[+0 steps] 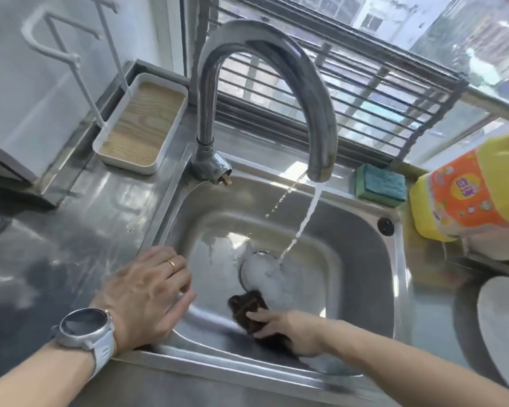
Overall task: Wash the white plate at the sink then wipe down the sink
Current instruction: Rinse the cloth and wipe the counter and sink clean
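Observation:
The steel sink (pixel 365 230) fills the middle of the view. Water runs from the curved tap (pixel 276 54) onto foam over the drain (pixel 259 274). My right hand (pixel 285 327) is down in the basin near its front wall, pressing a dark brown scouring pad (pixel 247 306) against the bottom. My left hand (pixel 147 292), with a ring and a wristwatch, lies flat on the sink's left rim, fingers spread, holding nothing. The white plate (pixel 503 327) rests on the counter at the right edge, only partly in view.
A yellow detergent bottle (pixel 465 195) with an orange label stands right of the sink. A green and blue sponge (pixel 379 185) lies on the back rim. A white tray with a wood-grain base (pixel 141 124) sits at the back left. A barred window runs behind.

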### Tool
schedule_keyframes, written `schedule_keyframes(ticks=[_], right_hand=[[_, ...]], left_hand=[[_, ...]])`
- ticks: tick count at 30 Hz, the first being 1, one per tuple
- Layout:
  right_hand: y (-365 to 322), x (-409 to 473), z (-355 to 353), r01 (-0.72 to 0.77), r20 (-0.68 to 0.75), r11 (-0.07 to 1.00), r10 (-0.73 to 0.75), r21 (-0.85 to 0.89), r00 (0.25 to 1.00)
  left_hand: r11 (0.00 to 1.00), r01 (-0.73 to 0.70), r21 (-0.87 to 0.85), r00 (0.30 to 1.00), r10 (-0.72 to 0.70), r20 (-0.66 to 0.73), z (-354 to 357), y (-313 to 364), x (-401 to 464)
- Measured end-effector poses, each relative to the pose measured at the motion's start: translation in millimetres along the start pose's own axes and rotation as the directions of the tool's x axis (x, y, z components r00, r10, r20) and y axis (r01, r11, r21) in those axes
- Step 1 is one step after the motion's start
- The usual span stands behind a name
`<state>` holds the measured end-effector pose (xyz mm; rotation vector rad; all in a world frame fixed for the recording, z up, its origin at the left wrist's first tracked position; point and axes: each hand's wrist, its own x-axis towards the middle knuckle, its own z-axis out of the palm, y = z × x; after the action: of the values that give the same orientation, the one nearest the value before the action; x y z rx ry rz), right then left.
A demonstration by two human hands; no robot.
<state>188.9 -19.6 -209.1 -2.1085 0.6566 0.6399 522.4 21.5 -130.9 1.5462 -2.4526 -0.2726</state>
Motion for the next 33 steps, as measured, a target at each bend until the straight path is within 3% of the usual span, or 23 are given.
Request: schedule_keyframes(ticks=[4, 11, 13, 16, 18, 19, 22, 25, 27, 28, 30, 33], right_hand=[[44, -50, -9, -0.106, 0.006, 0.987, 0.108, -0.12, 0.994], [76, -40, -66, -0.338, -0.314, 0.912, 0.258, -0.232, 0.914], [76, -20, -84, -0.278, -0.327, 0.894, 0.162, -0.351, 0.931], [74, 32, -112, -0.101, -0.185, 0.776, -0.02, -0.622, 0.983], [58, 70, -127, 0.028, -0.126, 0.751, -0.147, -0.66, 0.981], [46, 86, -134, 0.058, -0.099, 0.786, -0.15, -0.616, 0.984], [25, 115, -136, -0.017, -0.264, 0.968, -0.052, -0.252, 0.963], [57, 99, -123, -0.053, -0.311, 0.973, -0.019, -0.223, 0.95], [76, 62, -117, -0.105, -0.253, 0.948, 0.027, -0.301, 0.967], [87, 39, -113, -0.142, -0.212, 0.936, 0.074, -0.323, 0.974], [97, -3, -103, -0.256, -0.267, 0.889, 0.16, -0.379, 0.95], [82, -47, -81, -0.455, -0.221, 0.848, 0.405, -0.271, 0.887]], left_hand=[[1.0, -0.004, -0.003, 1.0, 0.004, -0.007, 0, 0, 0], [1.0, 0.001, -0.009, 1.0, -0.001, -0.009, 1, 1, 2], [1.0, -0.002, -0.006, 1.0, 0.002, -0.012, 1, 1, 2], [1.0, 0.0, 0.008, 1.0, 0.0, -0.011, 2, 0, 3], [1.0, 0.002, 0.021, 1.0, -0.002, -0.017, 2, 0, 3], [1.0, -0.001, 0.028, 1.0, 0.001, -0.019, 3, 0, 3], [0.999, -0.006, 0.051, 1.0, 0.007, -0.029, 4, 1, 4], [0.998, -0.007, 0.058, 1.0, 0.009, -0.022, 3, 0, 5], [0.998, -0.004, 0.056, 1.0, 0.005, -0.019, 3, -1, 5], [0.999, -0.006, 0.054, 1.0, 0.007, -0.017, 2, -1, 5], [0.999, -0.009, 0.046, 1.0, 0.009, -0.019, 2, -1, 5], [1.0, -0.009, 0.029, 1.0, 0.009, -0.018, 3, -1, 4]])
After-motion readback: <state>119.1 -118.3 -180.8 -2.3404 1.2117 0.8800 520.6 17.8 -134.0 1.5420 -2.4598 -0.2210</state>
